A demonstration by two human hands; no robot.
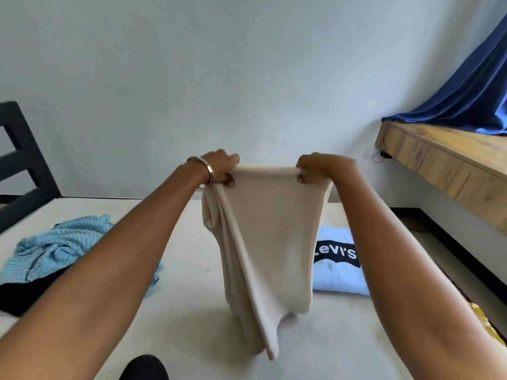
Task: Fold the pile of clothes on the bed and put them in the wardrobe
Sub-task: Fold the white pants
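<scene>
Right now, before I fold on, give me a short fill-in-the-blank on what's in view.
1. Both hands, left hand and right hand, hold up a ____ coloured garment.
2. The folded light blue shirt reads ____.
3. The bangle is on the ____ wrist.

Missing: cream; Levi's; left

I am viewing the bed (192,270), its pale bare surface lying flat beneath the camera. A crumpled light-blue patterned garment (55,248) is lying on the left part, resting partly over a black garment (24,294) at the left edge. A folded pale-blue shirt (340,278), lettered "Levi's", is sitting flat on the right part, well apart from the left heap. Yellow fabric (485,325) is showing at the right edge; I cannot tell whether it is touching the bed.
</scene>
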